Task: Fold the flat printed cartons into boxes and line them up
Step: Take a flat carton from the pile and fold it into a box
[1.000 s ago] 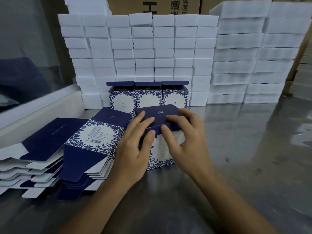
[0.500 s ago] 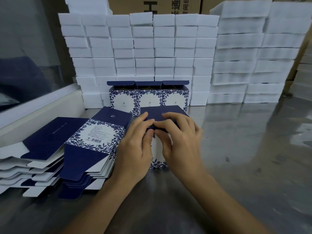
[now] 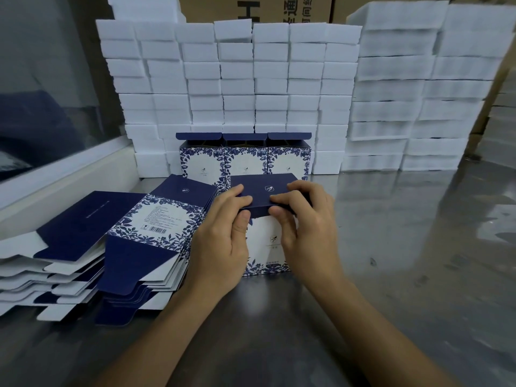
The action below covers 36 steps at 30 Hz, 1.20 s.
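A blue-and-white printed carton (image 3: pixel 265 241) stands upright on the steel table, its dark blue lid flap folded over the top. My left hand (image 3: pixel 220 236) grips the lid's left front corner, thumb on the front face. My right hand (image 3: pixel 307 227) grips the lid's right side, fingers curled over the flap's edge. Behind it, three folded boxes (image 3: pixel 245 160) stand side by side with their lids open. Left of my hands lies a stack of flat cartons (image 3: pixel 156 227), and a second flat stack (image 3: pixel 55 247) lies further left.
White foam blocks (image 3: pixel 237 79) are stacked in a wall at the back, with larger foam stacks (image 3: pixel 418 93) to the right. A window ledge (image 3: pixel 64 169) runs along the left. Bare steel table (image 3: pixel 405 247) extends to the right.
Both hands slid up to the lid's front edge and pressed the blue flap down over the carton's top. The carton stayed in place.
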{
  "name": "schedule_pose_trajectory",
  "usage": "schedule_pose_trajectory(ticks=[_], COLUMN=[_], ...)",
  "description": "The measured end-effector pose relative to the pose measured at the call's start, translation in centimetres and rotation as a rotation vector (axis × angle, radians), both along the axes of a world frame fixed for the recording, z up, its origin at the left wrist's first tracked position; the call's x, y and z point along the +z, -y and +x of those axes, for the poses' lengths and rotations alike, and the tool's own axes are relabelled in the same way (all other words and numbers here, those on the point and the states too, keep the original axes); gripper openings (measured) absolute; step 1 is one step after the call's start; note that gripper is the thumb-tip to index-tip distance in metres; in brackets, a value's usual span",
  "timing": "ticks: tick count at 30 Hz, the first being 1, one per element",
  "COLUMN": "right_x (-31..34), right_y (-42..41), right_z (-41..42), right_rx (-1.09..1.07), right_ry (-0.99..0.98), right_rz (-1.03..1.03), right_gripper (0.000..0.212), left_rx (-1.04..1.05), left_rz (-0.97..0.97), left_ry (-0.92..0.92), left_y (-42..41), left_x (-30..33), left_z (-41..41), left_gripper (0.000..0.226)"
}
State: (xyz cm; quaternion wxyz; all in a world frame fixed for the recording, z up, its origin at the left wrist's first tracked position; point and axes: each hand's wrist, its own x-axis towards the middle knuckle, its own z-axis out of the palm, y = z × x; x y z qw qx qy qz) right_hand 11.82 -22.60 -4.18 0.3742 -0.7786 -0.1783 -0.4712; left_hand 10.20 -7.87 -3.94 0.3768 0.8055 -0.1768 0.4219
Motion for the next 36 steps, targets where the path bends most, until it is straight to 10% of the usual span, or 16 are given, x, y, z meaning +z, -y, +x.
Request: schedule_pose_trajectory(ticks=[14, 20, 26, 36], right_x=[0.0, 0.3, 0.1, -0.2], right_y=[1.0, 0.1, -1.9, 2.9], right_z=[0.2, -0.9, -1.4, 2.4], right_rx=[0.094, -0.204, -0.157, -0.464], right_ry=[-0.145, 0.15, 0.018, -0.221], right_rz=[0.172, -0.158, -0.232, -0.269], right_gripper=[0.01, 0.022, 0.036, 0.056], left_rx=[0.01, -0.086, -0.208, 0.018], left_rz=[-0.04, -0.056, -0.051, 0.429], left_ry=[-0.02, -0.11, -0.318, -0.523], left_y=[-0.7, -0.4, -0.5, -1.3], left_x=[-0.1, -0.7, -2.0, -3.9], left_z=[0.3, 0.0, 0.5, 1.6], left_gripper=[0.029, 0.041, 0.068, 0.027])
